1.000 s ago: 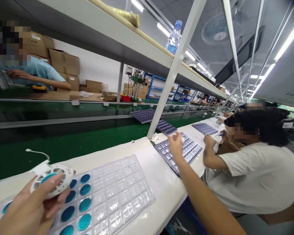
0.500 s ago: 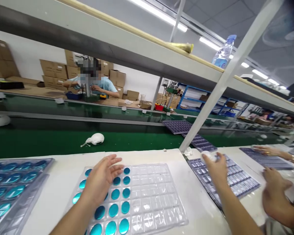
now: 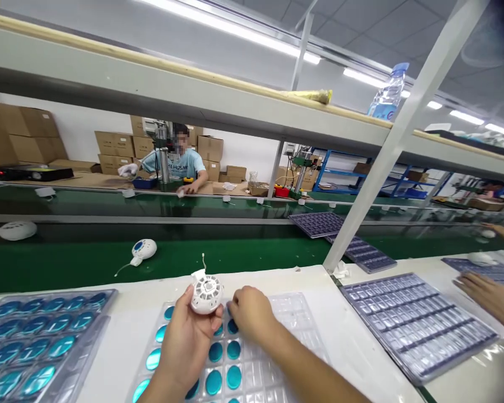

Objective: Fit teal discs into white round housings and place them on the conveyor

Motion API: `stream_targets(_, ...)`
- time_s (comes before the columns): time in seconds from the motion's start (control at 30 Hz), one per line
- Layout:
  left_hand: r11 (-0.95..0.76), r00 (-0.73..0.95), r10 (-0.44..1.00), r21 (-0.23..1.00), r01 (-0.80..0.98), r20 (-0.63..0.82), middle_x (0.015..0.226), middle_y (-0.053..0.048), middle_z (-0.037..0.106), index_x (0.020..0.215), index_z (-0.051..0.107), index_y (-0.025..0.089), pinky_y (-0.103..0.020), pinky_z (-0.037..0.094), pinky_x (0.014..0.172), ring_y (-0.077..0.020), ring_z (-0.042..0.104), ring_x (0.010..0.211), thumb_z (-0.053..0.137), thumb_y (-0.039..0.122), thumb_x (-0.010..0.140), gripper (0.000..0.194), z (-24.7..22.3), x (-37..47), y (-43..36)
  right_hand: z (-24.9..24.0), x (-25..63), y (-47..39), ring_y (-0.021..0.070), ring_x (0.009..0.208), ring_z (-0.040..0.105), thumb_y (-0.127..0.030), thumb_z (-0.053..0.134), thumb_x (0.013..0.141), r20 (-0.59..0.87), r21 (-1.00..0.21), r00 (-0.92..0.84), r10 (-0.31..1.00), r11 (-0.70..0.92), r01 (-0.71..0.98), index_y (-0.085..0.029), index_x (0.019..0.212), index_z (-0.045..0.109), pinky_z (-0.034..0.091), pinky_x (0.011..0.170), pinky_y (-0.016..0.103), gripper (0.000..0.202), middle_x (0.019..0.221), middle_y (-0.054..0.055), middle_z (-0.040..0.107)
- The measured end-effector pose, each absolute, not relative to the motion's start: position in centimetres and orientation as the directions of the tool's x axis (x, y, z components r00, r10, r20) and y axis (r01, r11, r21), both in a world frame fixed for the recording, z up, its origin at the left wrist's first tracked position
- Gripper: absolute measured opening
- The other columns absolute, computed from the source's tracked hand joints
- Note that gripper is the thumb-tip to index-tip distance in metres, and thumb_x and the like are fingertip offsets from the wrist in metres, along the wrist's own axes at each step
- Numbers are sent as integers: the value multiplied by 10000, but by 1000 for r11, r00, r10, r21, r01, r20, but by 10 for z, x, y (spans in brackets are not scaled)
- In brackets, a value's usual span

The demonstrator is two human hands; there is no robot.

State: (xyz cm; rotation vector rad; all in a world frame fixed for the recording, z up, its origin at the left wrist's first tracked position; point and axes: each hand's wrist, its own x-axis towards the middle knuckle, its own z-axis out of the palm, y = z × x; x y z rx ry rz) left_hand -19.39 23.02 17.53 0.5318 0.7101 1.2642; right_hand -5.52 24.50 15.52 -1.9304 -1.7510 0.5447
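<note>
My left hand (image 3: 189,336) grips a white round device (image 3: 207,295) with a ring of vents on its face and a short cable at its top. It is held above the far edge of a clear compartment tray (image 3: 273,364). Several shiny blue-green discs (image 3: 234,377) lie in the tray's left columns. My right hand (image 3: 252,313) rests low over the tray, just right of the device, fingers curled together beside a disc in the top rows. Its fingertips are partly hidden, so what they pinch does not show.
A stacked tray of blue discs (image 3: 37,347) stands at left. Another compartment tray (image 3: 415,324) lies right, beyond a slanted post (image 3: 373,184). White devices (image 3: 145,249) and dark trays (image 3: 317,224) lie on the green belt (image 3: 88,252). A co-worker's hand (image 3: 487,296) is at far right.
My right hand has come left from the right-hand tray to the clear tray. My left hand, empty before, now holds the white device. The co-worker opposite has reached toward the belt.
</note>
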Motion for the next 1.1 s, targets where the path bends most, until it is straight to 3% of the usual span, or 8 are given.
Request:
stream_targets(0.17,213,151,977,745,-632,-151,792,-11,634,964,593,189,-222,424,436,-127,543,555,577,423,896,245,172,-188,223,141,-64,247,367,984,651,-108,649,751,-56,-541,96,994,-111,834,-123,863,640,470,812,458,113,1009,216,693)
stream_targets(0.27,201,166,978,774,-601,-125,735,4,607,959,597,193,-223,417,435,-132,530,555,587,452,886,270,171,-187,221,156,-46,241,283,851,663,-168,596,813,-35,-647,45,998,-57,760,-187,797,543,468,735,375,58,870,131,698)
stream_targets(0.37,185,178,979,800,-571,-99,741,12,597,941,604,205,-229,428,460,-136,541,582,594,450,884,252,171,-187,219,181,-23,223,161,601,572,-300,447,941,4,-784,-49,999,33,620,-236,849,426,438,583,270,114,675,1,635)
stream_targets(0.47,185,215,973,822,-539,-78,770,4,606,981,628,212,-242,426,465,-151,552,609,606,454,878,264,171,-185,215,201,-13,201,108,436,415,-458,425,952,44,-924,-151,988,98,370,-253,916,383,353,452,214,212,563,-74,552)
stream_targets(0.6,216,256,962,828,-518,-91,771,-3,605,1038,647,208,-260,426,469,-165,550,619,652,445,841,307,172,-180,210,203,-26,183,96,462,440,-358,598,889,94,-991,-157,983,107,77,-225,913,497,342,468,210,169,567,-66,571)
stream_targets(0.8,216,259,962,827,-519,-89,791,9,602,1059,666,229,-266,418,487,-135,516,588,657,394,843,272,176,-178,203,195,-39,183,134,550,582,-223,581,897,138,-962,-118,983,161,220,-236,910,551,438,560,242,35,585,-65,597)
stream_targets(0.97,217,235,966,835,-505,-109,774,12,589,1159,614,235,-261,425,496,-145,507,614,653,417,846,365,171,-180,202,195,-37,183,127,540,541,-215,577,899,160,-934,-97,982,183,307,-244,894,539,408,544,234,48,578,-77,567)
stream_targets(1.1,198,240,966,866,-459,-93,730,10,598,1155,634,232,-247,425,502,-146,502,599,766,385,747,455,171,-182,202,192,-36,184,134,564,541,-268,598,910,119,-942,-101,988,144,302,-263,989,520,422,568,243,110,603,-90,506)
